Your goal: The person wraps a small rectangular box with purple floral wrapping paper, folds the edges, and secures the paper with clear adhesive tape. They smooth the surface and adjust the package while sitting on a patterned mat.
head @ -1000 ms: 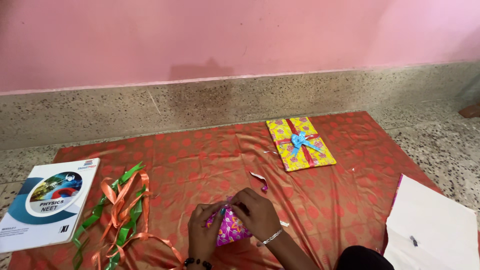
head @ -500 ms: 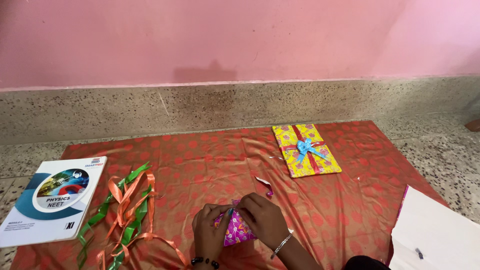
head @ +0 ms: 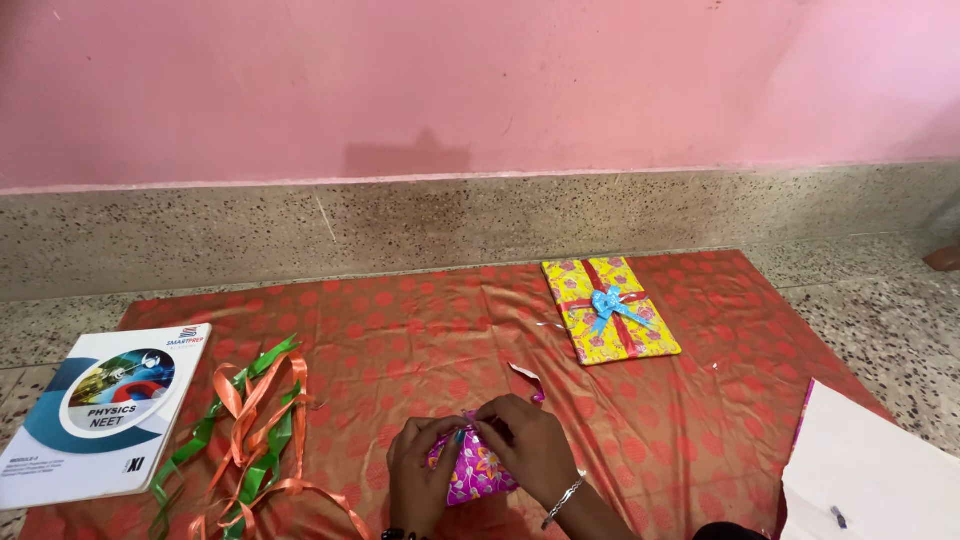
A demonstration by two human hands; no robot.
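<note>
pink parcel [head: 472,472] pinched at top by left hand [head: 418,482] and right hand [head: 530,447] | laid on red cloth [head: 420,330] | ribbons [head: 250,430] left | yellow gift [head: 610,310] beyond

A small magenta flower-patterned wrapped parcel [head: 472,474] lies on the cloth.

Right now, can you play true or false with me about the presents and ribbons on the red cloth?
1. Both hands, left hand and right hand, are on the small pink patterned parcel. True.
2. The flat yellow wrapped gift has a green bow. False: its bow is light blue, on red ribbon.
3. The loose orange and green ribbons lie left of the hands. True.
4. The white softcover book sits on top of the yellow gift. False: it lies far left, at the edge of the red dotted cloth.
</note>
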